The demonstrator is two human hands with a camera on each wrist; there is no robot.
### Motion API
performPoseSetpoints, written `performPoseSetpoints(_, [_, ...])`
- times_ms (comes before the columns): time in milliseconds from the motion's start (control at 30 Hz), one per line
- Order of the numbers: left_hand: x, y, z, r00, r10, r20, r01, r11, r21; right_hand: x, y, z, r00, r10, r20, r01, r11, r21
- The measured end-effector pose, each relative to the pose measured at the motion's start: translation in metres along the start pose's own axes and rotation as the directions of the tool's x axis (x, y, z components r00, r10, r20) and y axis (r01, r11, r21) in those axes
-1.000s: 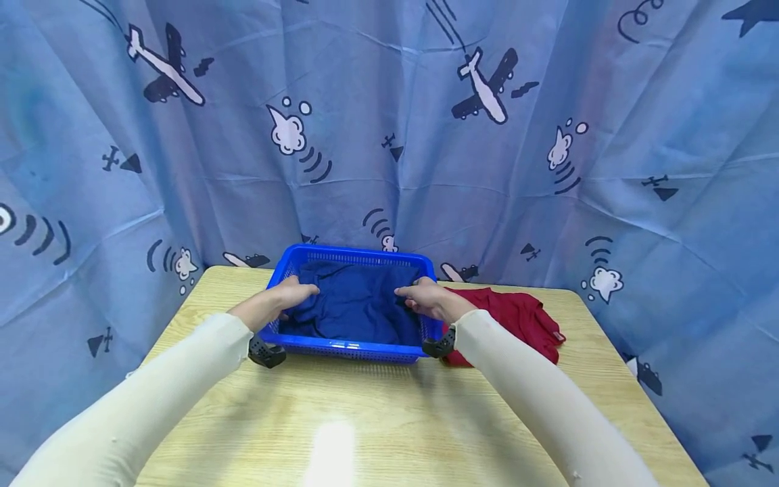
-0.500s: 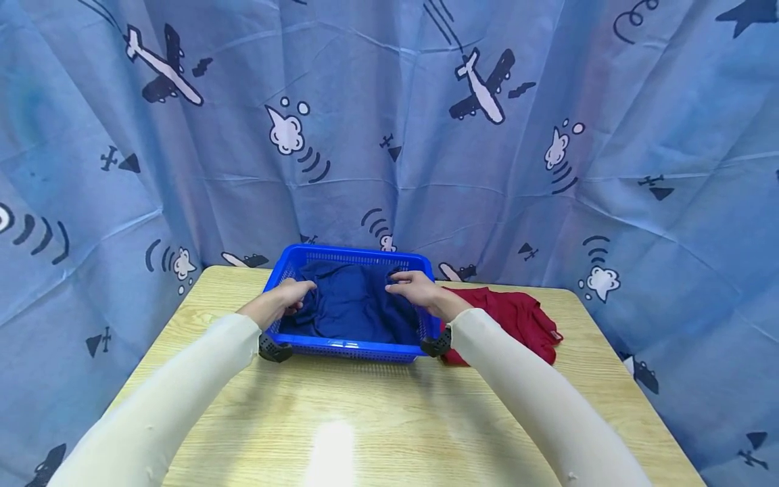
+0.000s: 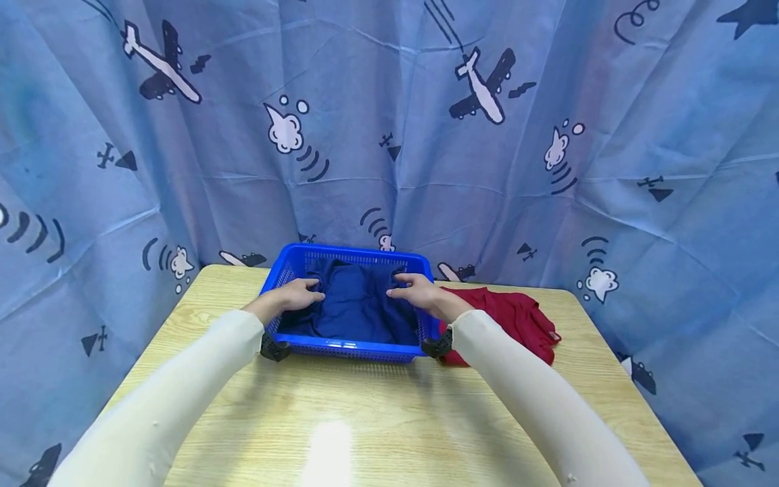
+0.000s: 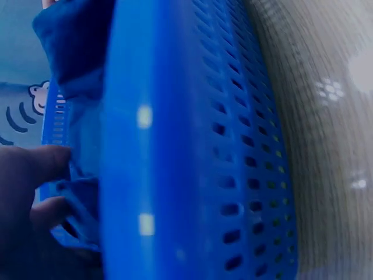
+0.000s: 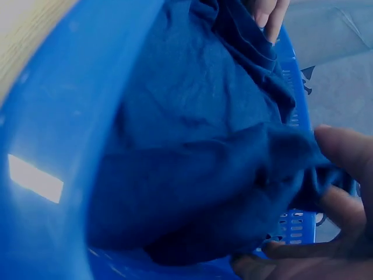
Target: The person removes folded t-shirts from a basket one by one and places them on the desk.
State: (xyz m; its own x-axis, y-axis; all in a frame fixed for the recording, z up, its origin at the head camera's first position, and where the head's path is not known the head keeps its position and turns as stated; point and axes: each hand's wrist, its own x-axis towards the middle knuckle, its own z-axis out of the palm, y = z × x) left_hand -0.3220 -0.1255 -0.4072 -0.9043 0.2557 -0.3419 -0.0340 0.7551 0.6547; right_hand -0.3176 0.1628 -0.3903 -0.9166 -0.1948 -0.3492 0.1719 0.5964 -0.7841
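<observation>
Head view's the clearest one: a blue plastic basket (image 3: 353,348) sits toward the far edge of a wood-look table (image 3: 255,419), with a rumpled navy cloth (image 3: 359,301) spread inside it. Both hands are reaching in over the near side. Left hand (image 3: 296,295) is at the cloth's left side, thumb and index a bit apart with a fold pinched between them. Right hand (image 3: 420,293) does pretty much the same at the right side, and the right wrist cam shows the bunched fabric between thumb and finger. Can't tell how tight either grip is. Red cloth (image 3: 517,318) lies crumpled on the table just right of the basket, partly behind the right sleeve (image 3: 535,392). Blue airplane-print curtain (image 3: 341,135) hangs along the far side.
</observation>
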Motion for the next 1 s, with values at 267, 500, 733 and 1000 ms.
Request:
performPoseSetpoints(267, [0.010, -0.009, -0.006, 0.999, -0.029, -0.032, 0.021, 0.976, -0.215, 0.002, 0.001, 0.001, 0.999, 0.025, -0.023, -0.026, 1.000, -0.006])
performPoseSetpoints(500, [0.010, -0.009, -0.011, 0.988, -0.151, -0.020, 0.128, 0.896, -0.426, 0.008, 0.000, -0.001, 0.999, 0.054, 0.000, -0.054, 0.998, 0.044])
performPoseSetpoints(733, [0.012, -0.011, -0.009, 0.991, -0.135, -0.019, 0.117, 0.914, -0.389, 0.006, 0.000, 0.000, 0.997, 0.074, 0.008, -0.074, 0.992, 0.100])
performPoseSetpoints(1000, [0.016, -0.011, 0.000, 0.987, 0.075, -0.140, -0.072, 0.997, 0.027, 0.007, 0.003, 0.006, 0.994, 0.108, -0.005, -0.106, 0.980, 0.167])
